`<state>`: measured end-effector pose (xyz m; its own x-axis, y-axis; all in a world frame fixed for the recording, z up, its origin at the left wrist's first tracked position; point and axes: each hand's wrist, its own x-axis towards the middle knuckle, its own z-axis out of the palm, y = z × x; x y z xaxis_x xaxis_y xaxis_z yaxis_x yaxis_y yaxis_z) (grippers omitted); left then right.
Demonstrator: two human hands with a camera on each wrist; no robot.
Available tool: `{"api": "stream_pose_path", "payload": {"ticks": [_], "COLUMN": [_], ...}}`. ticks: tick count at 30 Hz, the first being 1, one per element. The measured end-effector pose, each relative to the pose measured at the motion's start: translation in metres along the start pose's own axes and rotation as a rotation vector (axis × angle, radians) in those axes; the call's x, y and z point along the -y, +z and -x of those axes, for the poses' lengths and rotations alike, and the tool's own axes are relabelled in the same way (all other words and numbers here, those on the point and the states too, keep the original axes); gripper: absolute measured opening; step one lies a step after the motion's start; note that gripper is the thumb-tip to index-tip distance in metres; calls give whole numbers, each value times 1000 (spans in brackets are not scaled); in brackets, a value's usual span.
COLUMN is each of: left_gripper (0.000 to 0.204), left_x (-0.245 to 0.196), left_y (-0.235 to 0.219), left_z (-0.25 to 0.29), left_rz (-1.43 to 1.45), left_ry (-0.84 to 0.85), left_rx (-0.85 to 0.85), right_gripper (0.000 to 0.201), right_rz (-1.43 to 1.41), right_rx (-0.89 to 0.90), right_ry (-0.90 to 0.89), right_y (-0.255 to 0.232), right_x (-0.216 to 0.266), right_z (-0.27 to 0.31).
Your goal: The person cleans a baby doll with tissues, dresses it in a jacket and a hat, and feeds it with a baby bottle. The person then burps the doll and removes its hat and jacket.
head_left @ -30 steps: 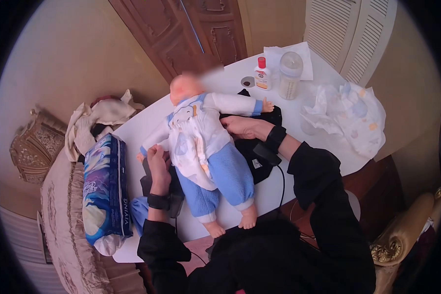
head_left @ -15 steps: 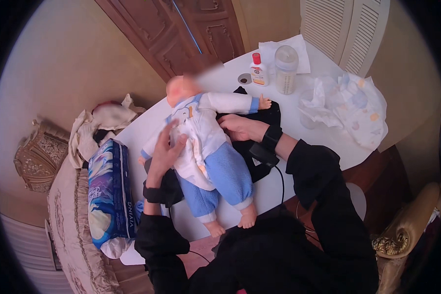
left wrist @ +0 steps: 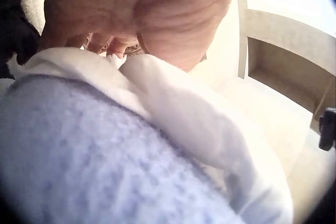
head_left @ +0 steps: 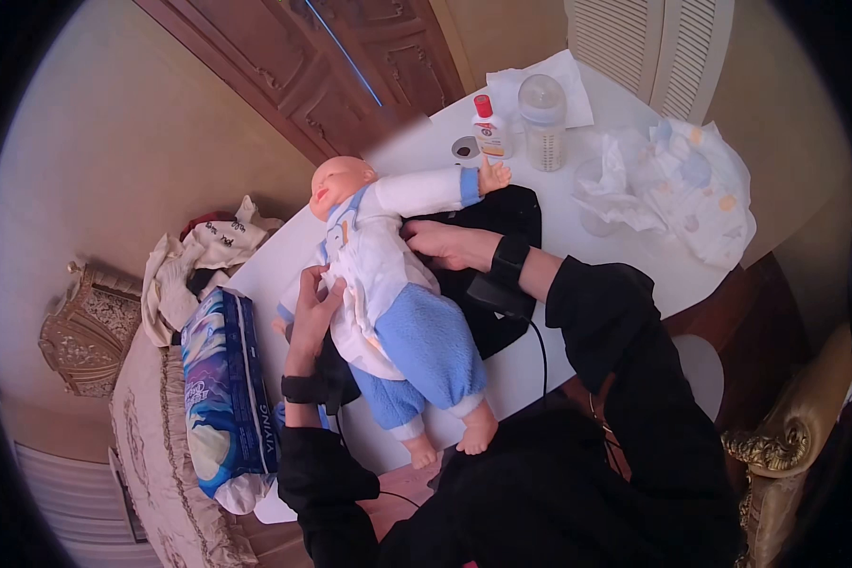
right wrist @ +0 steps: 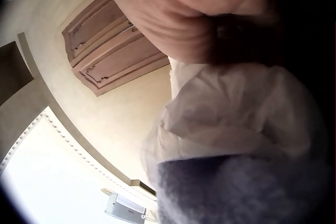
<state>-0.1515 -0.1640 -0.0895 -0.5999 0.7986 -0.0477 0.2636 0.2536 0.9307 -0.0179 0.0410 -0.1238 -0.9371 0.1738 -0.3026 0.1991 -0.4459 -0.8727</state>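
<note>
Left hand [head_left: 315,305], spread half-second ago, now pinches diaper [head_left: 358,339] edge; right hand [head_left: 450,244] at doll's [head_left: 431,333] waist, grip hidden. Diaper covers doll's front on desk [head_left: 615,275]; we judge both sides tended.

Fingers of the right hand [right wrist: 194,19] lost in deep shadow, right wrist view

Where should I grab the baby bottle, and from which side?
Probably take the baby bottle by its body, below the domed cap, coming from the right: it stands upright, its body looks roughly cylindrical, and the red-capped bottle stands close on its left.
</note>
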Motion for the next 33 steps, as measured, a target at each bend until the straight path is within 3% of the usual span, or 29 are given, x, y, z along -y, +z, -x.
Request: {"api": "stream_pose_path", "payload": {"ticks": [9, 16, 21, 25, 28, 30, 31, 33], "left_gripper": [44, 47, 50, 48, 48, 49, 49, 50], "left_x": [11, 19, 17, 18, 16, 16, 15, 12], "left_y": [-1, -4, -3, -3, -2, -1, -1, -2], "left_z": [-1, -2, -1, -1, 0, 0, 0, 2], "left_rz": [70, 101, 81, 57, 35, 12, 18, -81], "left_ry": [-54, -34, -28, -17, -14, 10, 10, -2], "left_rx": [-10, 11, -1, -15, -13, -34, -43, -41], "right_gripper": [24, 21, 18, 13, 15, 18, 18, 16], "right_rz": [167, 62, 75, -16, 108, 230, 238, 190], "right_rx": [-7, -16, -133, -106, -178, -295, -288, -297], "right_ry": [9, -29, -174, -206, -243, -411, -409, -577], "right_y": [-1, -13, -10, -10, -7, -4, -3, -7], "right_x": [21, 3, -4, -6, -6, -4, 0, 13], "right_z": [20, 5, 5, 12, 16, 22, 25, 35]}}
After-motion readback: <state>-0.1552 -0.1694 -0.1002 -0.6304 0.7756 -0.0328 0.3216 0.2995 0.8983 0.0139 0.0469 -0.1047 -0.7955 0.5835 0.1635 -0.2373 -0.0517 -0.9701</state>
